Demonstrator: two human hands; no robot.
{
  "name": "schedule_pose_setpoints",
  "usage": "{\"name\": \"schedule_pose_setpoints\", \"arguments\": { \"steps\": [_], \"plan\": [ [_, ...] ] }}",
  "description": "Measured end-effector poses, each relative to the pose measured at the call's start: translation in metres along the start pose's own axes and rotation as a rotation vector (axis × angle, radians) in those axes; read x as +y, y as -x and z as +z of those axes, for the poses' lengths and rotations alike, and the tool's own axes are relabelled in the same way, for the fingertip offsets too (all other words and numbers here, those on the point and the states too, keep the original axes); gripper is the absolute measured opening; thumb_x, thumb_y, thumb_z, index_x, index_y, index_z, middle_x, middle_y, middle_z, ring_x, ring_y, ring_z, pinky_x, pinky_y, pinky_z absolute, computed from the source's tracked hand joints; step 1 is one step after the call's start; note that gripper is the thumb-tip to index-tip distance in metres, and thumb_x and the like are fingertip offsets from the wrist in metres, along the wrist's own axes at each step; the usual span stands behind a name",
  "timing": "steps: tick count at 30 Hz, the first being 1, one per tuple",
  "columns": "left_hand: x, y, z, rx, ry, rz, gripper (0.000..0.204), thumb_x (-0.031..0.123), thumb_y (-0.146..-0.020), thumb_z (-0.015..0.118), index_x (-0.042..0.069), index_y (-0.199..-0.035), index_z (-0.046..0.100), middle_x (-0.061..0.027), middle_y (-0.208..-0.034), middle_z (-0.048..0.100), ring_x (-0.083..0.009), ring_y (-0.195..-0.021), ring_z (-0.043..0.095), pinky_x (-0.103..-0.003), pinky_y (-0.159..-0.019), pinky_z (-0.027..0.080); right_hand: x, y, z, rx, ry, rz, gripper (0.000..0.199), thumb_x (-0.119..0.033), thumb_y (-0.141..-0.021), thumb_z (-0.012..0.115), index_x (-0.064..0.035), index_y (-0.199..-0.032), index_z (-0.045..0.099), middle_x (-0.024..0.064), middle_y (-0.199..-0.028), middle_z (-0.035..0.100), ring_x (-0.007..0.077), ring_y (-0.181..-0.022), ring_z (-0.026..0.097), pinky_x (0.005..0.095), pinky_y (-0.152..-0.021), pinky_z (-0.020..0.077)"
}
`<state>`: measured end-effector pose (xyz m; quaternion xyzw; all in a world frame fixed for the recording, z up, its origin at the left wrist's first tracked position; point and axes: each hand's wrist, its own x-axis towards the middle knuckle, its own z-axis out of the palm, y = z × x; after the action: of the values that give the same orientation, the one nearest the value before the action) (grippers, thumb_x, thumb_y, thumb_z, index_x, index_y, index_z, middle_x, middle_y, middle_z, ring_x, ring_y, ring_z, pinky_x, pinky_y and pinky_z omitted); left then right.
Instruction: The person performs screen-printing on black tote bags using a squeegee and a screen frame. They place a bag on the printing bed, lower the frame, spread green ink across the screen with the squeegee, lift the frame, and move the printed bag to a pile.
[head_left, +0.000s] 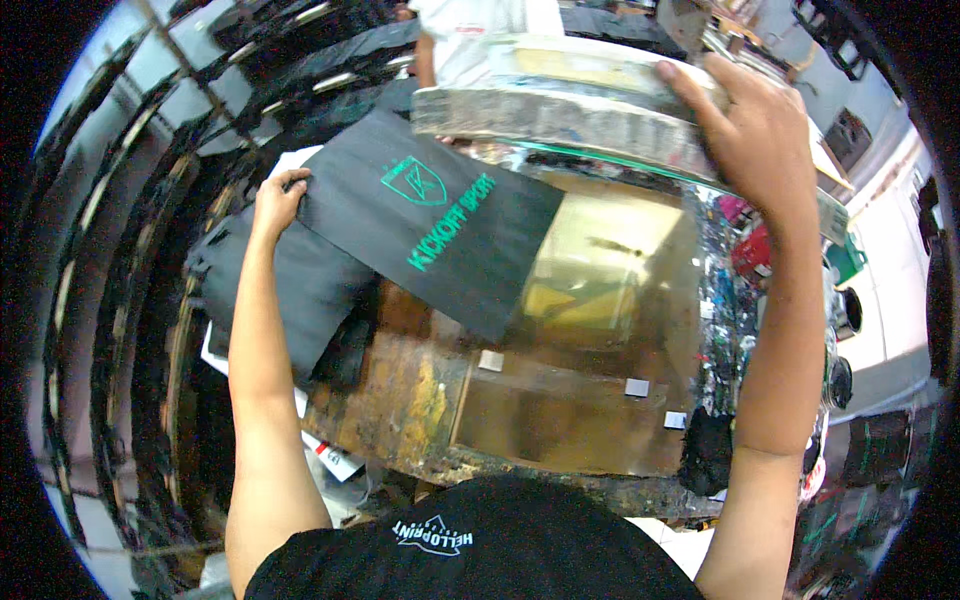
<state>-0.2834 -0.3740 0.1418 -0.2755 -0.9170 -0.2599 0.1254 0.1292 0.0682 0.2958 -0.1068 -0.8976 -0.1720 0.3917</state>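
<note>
The big table (560, 400) is lying below both hands. It is brown and yellow and smeared with old paint, and its top is shining. Small grey squares are sitting on it, closer to the person than either hand.

The printing frame (560, 110) is sitting tilted up above the far side of the table. It is a wide flat frame with paint-stained edges. The right hand (755, 130) is gripping its right end, with the fingers curled over the top edge and clamped on it.

The black cloth bag (430, 225) is lying flat on the table, just to the right of the left hand. It is showing a green shield shape and green letters. The left hand (278, 203) is pinching its left corner, with the fingers closed together on the cloth.

A pile of more black cloth (290, 290) is lying just under the left hand and its arm, at the left edge of the table.

Another person in a white shirt (480, 30) is standing beyond the frame, far from both hands.
</note>
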Motion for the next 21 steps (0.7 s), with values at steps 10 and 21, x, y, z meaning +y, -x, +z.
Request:
{"name": "schedule_pose_setpoints", "arguments": {
  "steps": [10, 21],
  "plan": [
    [0.038, 0.228, 0.019, -0.176, -0.634, -0.084, 0.085, 0.063, -0.082, 0.079, -0.006, -0.131, 0.063, -0.025, -0.131, 0.064, -0.0441, -0.121, 0.062, -0.05, -0.101, 0.053, -0.005, 0.002, -0.012, -0.129, -0.02, 0.068, 0.056, -0.058, -0.102, 0.052, -0.0073, -0.11, 0.073, 0.0234, -0.1, 0.072, 0.042, -0.098, 0.069, 0.0517, -0.087, 0.0486],
    [0.009, 0.23, -0.004, -0.293, -0.413, -0.147, 0.048, 0.048, -0.083, 0.084, 0.005, -0.097, 0.071, -0.0183, -0.102, 0.074, -0.0388, -0.1, 0.072, -0.049, -0.084, 0.057, -0.017, 0.006, -0.015, -0.202, -0.045, 0.191, 0.064, -0.065, -0.101, 0.05, -0.0043, -0.104, 0.071, 0.0235, -0.099, 0.072, 0.0444, -0.098, 0.068, 0.0556, -0.093, 0.0455]
  ]
}}
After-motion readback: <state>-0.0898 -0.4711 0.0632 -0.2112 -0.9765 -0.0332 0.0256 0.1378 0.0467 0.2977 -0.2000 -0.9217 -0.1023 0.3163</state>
